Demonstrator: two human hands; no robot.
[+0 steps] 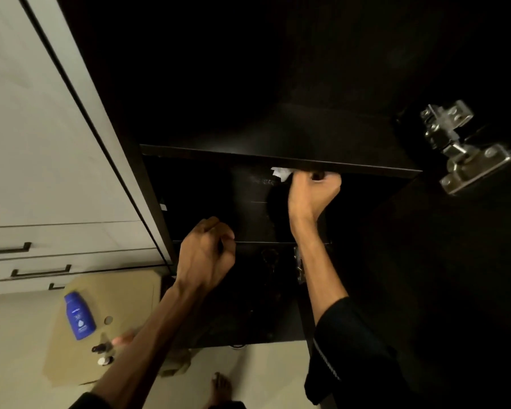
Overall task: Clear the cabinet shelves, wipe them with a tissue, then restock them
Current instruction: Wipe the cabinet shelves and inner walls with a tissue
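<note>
The tall, dark, open cabinet (278, 84) fills most of the view, its inside almost black. To its left stands a pale cream cupboard front (42, 143) with dark bar handles. A thin dark upper shelf (248, 156) crosses the cabinet, and a lower dark shelf (248, 225) lies beneath it; both look bare of goods, though the gloom hides much. On the pale floor (263, 373) at lower left lies a flat tan cardboard sheet (130, 290) carrying a blue plastic lotion bottle (78, 315) and two small dark dropper bottles (102, 354), apparently the cleared stock. A shiny metal door hinge (460, 149) shows at the right.

The right hand (311, 191) reaches under the upper shelf's front edge with its fingers curled round a crumpled white tissue (281, 173), which sits on or just above the lower shelf, tight below the upper one. The left hand (208, 252) hovers near the lower shelf's front edge, fingers loosely curled, holding nothing that can be seen.

By this showing, clearing is done or nearly so and wiping is under way. Some dim shapes lower in the cabinet cannot be made out. Finishing the wipe and all the restocking appear to remain.
</note>
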